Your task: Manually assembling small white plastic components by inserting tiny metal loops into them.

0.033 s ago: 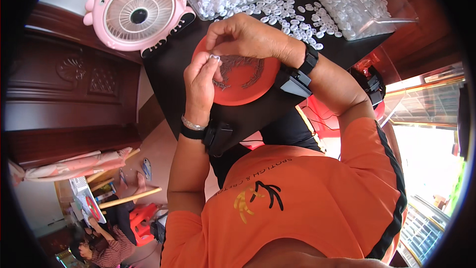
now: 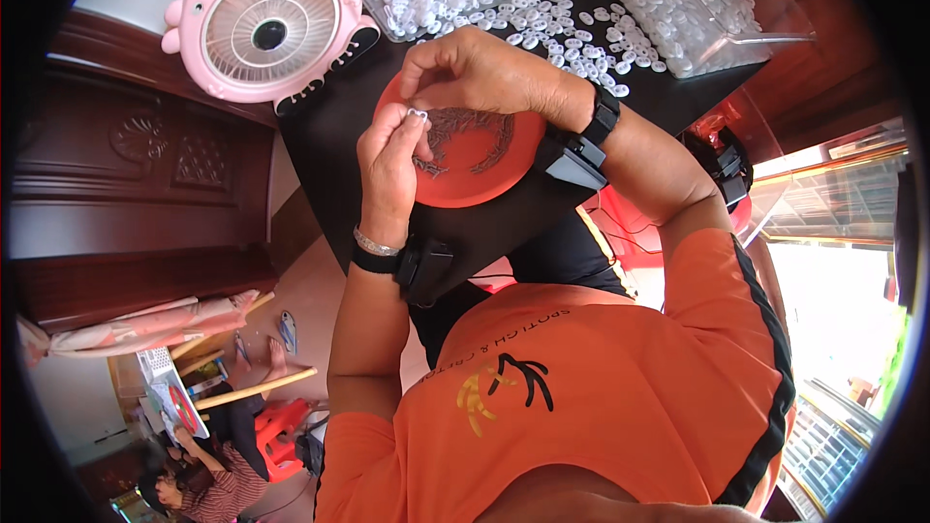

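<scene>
White plastic rings (image 2: 542,24) lie strewn past counting on the black table (image 2: 329,145), far of one orange plate (image 2: 475,160) holding small dark springs (image 2: 484,131); one pink fan (image 2: 266,24) stands far left, two clear trays (image 2: 765,24) far right. The left hand (image 2: 392,169) and right hand (image 2: 484,73) meet over the plate, together pinching one small white ring (image 2: 418,114) at their fingertips; the right hand hides the plate's far rim.

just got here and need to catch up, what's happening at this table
A person in an orange shirt is working over a red dish that holds small dark bits. The left hand pinches a small white ring at its fingertips, and the right hand meets it from above. Loose white rings lie scattered on the black table, with more in clear containers behind. A pink fan stands at the table's left.
</scene>
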Tool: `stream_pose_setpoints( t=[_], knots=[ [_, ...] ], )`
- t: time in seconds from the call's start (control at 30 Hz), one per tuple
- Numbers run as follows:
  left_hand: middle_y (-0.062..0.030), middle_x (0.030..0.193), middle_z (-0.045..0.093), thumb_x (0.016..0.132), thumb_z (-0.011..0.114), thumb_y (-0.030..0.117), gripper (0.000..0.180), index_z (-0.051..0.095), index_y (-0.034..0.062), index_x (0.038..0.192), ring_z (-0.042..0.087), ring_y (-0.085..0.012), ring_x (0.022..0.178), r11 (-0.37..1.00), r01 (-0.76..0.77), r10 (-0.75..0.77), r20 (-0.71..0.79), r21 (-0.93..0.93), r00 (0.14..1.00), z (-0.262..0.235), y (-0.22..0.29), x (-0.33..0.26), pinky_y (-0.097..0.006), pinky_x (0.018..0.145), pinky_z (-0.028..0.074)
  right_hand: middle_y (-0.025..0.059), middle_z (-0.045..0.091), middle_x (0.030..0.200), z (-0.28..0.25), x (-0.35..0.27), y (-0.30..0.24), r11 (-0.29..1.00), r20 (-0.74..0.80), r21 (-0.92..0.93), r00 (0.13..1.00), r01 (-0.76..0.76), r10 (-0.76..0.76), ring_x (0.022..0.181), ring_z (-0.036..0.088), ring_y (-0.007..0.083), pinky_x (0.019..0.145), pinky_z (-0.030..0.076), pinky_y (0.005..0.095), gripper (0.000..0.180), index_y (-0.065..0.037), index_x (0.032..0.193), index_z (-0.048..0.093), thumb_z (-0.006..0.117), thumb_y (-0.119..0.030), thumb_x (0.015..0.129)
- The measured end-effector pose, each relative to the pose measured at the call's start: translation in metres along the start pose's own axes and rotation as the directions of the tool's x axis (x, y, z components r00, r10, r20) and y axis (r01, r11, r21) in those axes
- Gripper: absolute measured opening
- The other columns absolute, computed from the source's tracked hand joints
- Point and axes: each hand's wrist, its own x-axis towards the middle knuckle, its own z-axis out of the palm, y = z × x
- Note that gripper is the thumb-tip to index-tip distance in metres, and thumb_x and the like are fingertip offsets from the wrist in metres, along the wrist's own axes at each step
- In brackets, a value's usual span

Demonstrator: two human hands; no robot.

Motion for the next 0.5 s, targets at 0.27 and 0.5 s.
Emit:
stream_pose_setpoints(
  t=[0.27, 0.5],
  knots=[
    [0.0004, 0.069, 0.050, 0.090, 0.051, 0.010, 0.016, 0.052, 0.0032, 0.076, 0.044, -0.0053, 0.059, 0.999, -0.045, 0.044, -0.019, -0.028, 0.999, 0.0043, 0.0016, 0.0036, -0.021, 0.056, 0.039, 0.0031, 0.065, 0.076, -0.0078, -0.0007, 0.0060, 0.994, 0.013, -0.094, 0.998, -0.053, 0.054, 0.071, 0.058, 0.0089, 0.068, 0.047, 0.0257, 0.016, -0.001, 0.088, 0.064, 0.065, -0.015, 0.083],
    [0.0007, 0.069, 0.049, 0.090, 0.051, 0.009, 0.015, 0.051, 0.0031, 0.076, 0.044, -0.0052, 0.059, 0.998, -0.061, 0.061, -0.011, -0.031, 0.998, 0.0029, -0.0047, 0.0046, -0.021, 0.056, 0.039, 0.0139, 0.062, 0.075, -0.0013, -0.0011, 0.0076, 0.956, -0.005, -0.289, 0.999, 0.040, -0.044, 0.069, 0.060, 0.0260, 0.065, 0.046, 0.0349, 0.018, 0.000, 0.088, 0.060, 0.060, -0.018, 0.082]
  ],
)
